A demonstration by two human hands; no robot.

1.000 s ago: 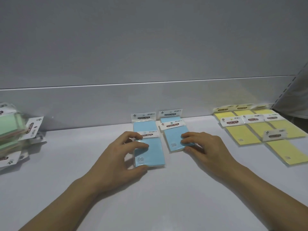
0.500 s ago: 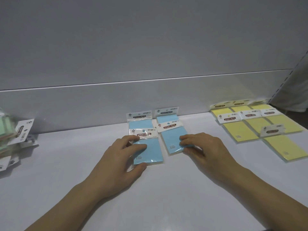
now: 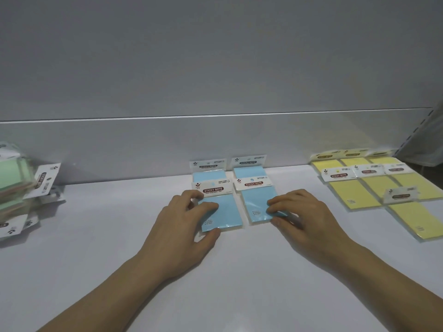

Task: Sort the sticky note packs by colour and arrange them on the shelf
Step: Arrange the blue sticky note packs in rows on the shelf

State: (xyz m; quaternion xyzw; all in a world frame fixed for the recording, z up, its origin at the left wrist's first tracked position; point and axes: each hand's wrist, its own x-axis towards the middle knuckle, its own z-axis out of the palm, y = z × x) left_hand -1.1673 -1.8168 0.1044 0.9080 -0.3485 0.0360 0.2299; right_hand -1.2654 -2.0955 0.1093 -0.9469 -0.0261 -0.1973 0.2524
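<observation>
White shelf (image 3: 143,271): matte, flat; everything lies on it.
Yellow packs (image 3: 354,195): far right, laid out in rows, sorted.
Mixed pile (image 3: 16,188): far left, green packs on top, unsorted.
Blue packs: mid-shelf at the back wall, two overlapping columns side by side, just apart.
Left hand (image 3: 182,226): grasping front-left blue pack (image 3: 221,212), fingers on top, thumb under its near edge.
Right hand (image 3: 309,216): not clenched; fingertips press flat on front-right blue pack (image 3: 257,204), thumb at its near corner.
Handling: I judge them light, stiffish pads in slick film sleeves; they slide easily. Hold the pad edges, not the floppy header card.
</observation>
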